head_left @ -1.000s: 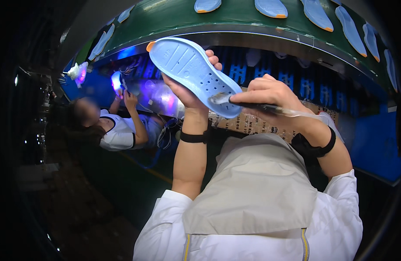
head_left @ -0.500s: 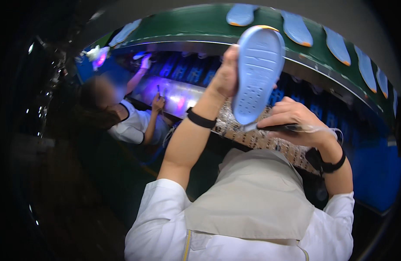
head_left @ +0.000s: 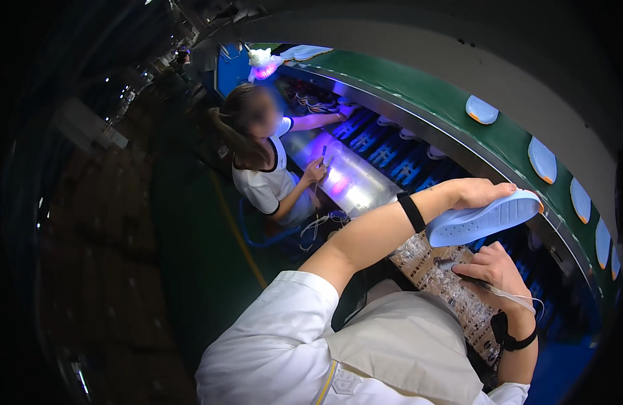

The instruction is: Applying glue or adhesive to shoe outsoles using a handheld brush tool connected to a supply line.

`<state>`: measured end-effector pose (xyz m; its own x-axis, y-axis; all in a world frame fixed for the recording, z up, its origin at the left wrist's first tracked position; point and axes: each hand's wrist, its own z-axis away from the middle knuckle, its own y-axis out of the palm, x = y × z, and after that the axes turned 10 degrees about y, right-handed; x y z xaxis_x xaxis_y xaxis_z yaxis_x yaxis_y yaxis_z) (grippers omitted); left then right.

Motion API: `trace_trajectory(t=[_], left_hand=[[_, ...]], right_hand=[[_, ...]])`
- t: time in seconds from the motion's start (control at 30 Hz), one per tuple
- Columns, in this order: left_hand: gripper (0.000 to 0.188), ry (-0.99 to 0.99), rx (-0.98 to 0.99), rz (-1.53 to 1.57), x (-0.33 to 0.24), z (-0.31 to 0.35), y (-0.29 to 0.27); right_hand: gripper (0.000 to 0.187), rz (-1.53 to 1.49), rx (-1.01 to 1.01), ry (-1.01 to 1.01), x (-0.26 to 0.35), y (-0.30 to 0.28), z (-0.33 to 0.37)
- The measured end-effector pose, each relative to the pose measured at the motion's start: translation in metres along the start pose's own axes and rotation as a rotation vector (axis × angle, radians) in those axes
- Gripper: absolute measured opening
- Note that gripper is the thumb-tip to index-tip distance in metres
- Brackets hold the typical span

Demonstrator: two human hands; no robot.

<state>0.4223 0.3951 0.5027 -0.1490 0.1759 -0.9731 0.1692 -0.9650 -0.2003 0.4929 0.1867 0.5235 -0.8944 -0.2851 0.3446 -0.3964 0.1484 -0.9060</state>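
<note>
- Head view: L hand [head_left: 483, 194] pinches blue sole [head_left: 483, 223], held tilted in front of green tabletop [head_left: 406, 88], orange-tipped end nearest tabletop.
- R hand [head_left: 494, 270] curled round brush-like tool [head_left: 448, 264], farther fr. tabletop than sole; tip apart fr. sole.
- More soles [head_left: 542, 160] on tabletop; co-worker [head_left: 267, 182] nr its L end.

The held shoe sole [head_left: 483, 219] is showing light blue with an orange tip. Pale-blue soles [head_left: 542, 159] are showing orange toward the near edge of the green conveyor belt [head_left: 433, 100]. The apron [head_left: 406, 337] is looking beige.
</note>
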Motion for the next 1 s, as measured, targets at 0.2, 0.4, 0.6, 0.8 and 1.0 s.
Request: trace_trajectory(t=[0.2,0.4,0.6,0.8,1.0], left_hand=[[0.088,0.014,0.054,-0.065,0.006,0.006,-0.001],[0.058,0.1,0.078,0.324,0.041,0.009,-0.011],[0.064,0.229,-0.1,0.688,0.118,0.032,-0.047],[0.103,0.03,-0.441,1.188,0.225,0.102,-0.019],[0.096,-0.224,-0.082,1.521,0.327,0.153,0.039]], right_hand=[[0.036,0.041,-0.03,0.002,-0.003,-0.002,-0.002],[0.034,0.016,0.018,0.065,-0.016,0.003,-0.001],[0.027,-0.337,0.034,0.078,-0.037,0.022,0.006],[0.022,-0.69,-0.232,0.619,-0.068,0.066,0.047],[0.018,-0.98,-0.283,0.967,-0.071,0.104,0.054]])
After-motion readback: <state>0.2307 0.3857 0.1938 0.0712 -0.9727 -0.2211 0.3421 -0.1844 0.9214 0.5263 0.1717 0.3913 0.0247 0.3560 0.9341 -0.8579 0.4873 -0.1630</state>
